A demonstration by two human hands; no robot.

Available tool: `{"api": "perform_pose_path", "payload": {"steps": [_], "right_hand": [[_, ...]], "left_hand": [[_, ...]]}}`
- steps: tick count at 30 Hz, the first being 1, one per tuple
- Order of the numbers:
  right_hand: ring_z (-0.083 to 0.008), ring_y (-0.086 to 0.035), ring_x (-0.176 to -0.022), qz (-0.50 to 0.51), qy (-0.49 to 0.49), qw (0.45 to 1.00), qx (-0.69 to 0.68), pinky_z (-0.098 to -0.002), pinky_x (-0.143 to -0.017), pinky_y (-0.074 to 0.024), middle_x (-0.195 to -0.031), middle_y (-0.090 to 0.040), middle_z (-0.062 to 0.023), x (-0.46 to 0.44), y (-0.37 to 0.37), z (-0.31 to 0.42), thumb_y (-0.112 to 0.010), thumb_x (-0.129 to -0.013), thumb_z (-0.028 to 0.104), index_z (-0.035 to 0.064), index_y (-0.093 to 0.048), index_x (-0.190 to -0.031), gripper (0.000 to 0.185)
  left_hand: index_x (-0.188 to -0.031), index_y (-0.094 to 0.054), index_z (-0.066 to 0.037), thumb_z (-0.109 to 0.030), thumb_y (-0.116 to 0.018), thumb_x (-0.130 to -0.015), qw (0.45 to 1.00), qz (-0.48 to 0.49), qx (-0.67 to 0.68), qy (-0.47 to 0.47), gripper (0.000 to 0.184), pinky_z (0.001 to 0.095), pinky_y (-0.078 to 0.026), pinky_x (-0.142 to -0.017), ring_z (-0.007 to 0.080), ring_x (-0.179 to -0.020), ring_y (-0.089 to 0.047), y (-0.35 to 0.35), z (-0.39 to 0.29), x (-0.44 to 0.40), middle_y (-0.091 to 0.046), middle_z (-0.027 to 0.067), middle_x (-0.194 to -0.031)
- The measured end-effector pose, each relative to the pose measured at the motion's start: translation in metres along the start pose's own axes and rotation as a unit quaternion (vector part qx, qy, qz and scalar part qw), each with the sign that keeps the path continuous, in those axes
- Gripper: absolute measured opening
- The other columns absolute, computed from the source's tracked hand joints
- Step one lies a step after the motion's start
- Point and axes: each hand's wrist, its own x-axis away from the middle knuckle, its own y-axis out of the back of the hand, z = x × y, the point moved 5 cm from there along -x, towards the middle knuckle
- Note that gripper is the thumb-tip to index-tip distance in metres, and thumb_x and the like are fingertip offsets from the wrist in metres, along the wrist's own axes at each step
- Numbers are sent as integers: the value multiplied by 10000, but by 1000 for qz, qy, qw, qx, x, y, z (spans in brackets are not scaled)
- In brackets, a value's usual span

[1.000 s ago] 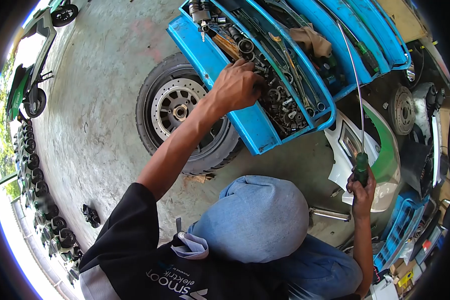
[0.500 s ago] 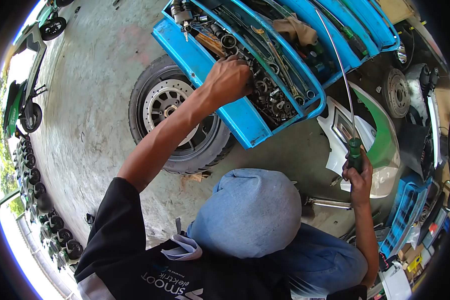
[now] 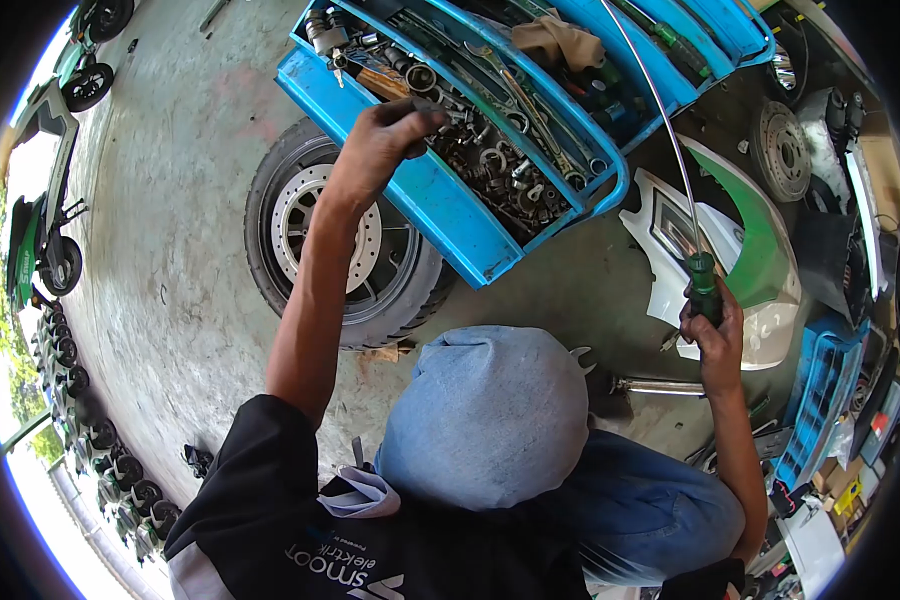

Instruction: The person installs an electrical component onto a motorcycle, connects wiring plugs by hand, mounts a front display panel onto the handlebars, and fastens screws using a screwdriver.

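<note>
My left hand (image 3: 385,145) hovers over the near edge of a blue metal toolbox (image 3: 465,215), its thumb and fingers pressed together. Whatever is in that pinch, if anything, is hidden. Below and beside it, the front tray holds loose sockets and small metal parts (image 3: 520,185). Combination spanners (image 3: 530,105) lie in the compartment behind, near a brown cloth (image 3: 558,44). My right hand (image 3: 713,340) is wrapped round the green handle of a long screwdriver (image 3: 703,272), its thin shaft pointing up and away past the toolbox's right end.
A wheel with a tyre (image 3: 265,240) lies on the floor, partly under the toolbox's left side. A white and green body panel (image 3: 765,240) lies behind the screwdriver. Brake disc (image 3: 782,150) and blue crate (image 3: 820,400) are at the right. Scooters (image 3: 55,200) stand far left.
My left hand has lifted out of the loose parts and moved left, its wrist turned. My right hand still grips the screwdriver. The view has shifted slightly.
</note>
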Motion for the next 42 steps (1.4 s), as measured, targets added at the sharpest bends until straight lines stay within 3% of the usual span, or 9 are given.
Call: {"api": "perform_pose_path", "payload": {"steps": [1, 5, 10, 12, 14, 16, 21, 33, 42], "right_hand": [[-116, -528, -692, -5, 6, 1000, 2, -260, -589, -452, -929, -565, -88, -1, -1, 3, -647, -822, 160, -97, -469, -1303, 573], [-110, -523, -689, 26, -26, 999, 16, -256, -588, -446, -913, -564, -77, -6, 0, 1, -653, -820, 172, -93, -478, -1292, 570], [-102, -512, -703, -15, -2, 1000, -15, -257, -606, -446, -921, -568, -65, -6, -4, -5, -687, -818, 189, -71, -456, -1319, 610], [-105, -514, -710, 3, -4, 1000, -16, -259, -614, -452, -941, -568, -71, -6, -2, -7, -686, -822, 179, -73, -440, -1342, 628], [-109, -515, -718, 19, -7, 1000, -18, -261, -622, -459, -961, -567, -77, -6, 0, -10, -685, -826, 170, -75, -423, -1365, 647], [-121, -530, -746, 18, -4, 1000, -17, -271, -644, -473, -1004, -566, -91, -4, 2, -12, -677, -834, 157, -80, -398, -1397, 672], [-139, -546, -775, 9, -4, 1000, -16, -288, -673, -487, -1032, -571, -106, -2, 3, -12, -665, -829, 135, -81, -383, -1412, 683], [-122, -529, -737, 5, -13, 1000, -5, -272, -652, -467, -955, -563, -81, -4, -3, -2, -645, -805, 87, -89, -455, -1313, 571], [-109, -505, -699, 6, -11, 1000, -10, -255, -609, -434, -880, -550, -58, -9, -8, 2, -640, -793, 103, -78, -504, -1240, 501]], "left_hand": [[-898, -582, -40, -232, -623, -881, 957, 90, 275, 10, 196, 255, -357, -635, 105, -703, -389, -2, 5, 4, -432, -22, -768], [-859, -558, -90, -224, -567, -882, 839, 125, 526, 52, 136, 274, -359, -627, 142, -742, -385, -13, 9, 32, -413, 8, -801], [-828, -560, -115, -230, -537, -925, 812, 30, 573, 108, 153, 270, -348, -587, 136, -709, -370, -19, 15, 52, -393, -2, -753], [-808, -571, -128, -284, -511, -994, 804, 142, 571, 86, 250, 250, -316, -546, 118, -663, -352, -21, 24, 48, -361, -34, -685], [-812, -638, -120, -330, -486, -1036, 844, 122, 515, 89, 343, 250, -286, -510, 100, -604, -357, -21, 32, 47, -392, -38, -631], [-808, -692, -62, -339, -498, -1033, 988, -90, -112, 55, 407, 291, -317, -512, 113, -583, -405, -15, 7, 53, -454, -11, -638], [-836, -736, -3, -242, -626, -902, 849, 78, -464, -240, 271, 420, -479, -663, 342, -757, -628, -50, -6, 31, -651, 162, -793], [-878, -757, -45, -286, -684, -812, 871, 52, -450, -189, 261, 441, -535, -760, 364, -827, -677, -22, -7, -21, -688, 192, -815], [-963, -777, -65, -183, -691, -824, 787, 197, -555, -186, 202, 416, -534, -807, 343, -884, -679, -36, 6, -30, -717, 166, -925]]}}
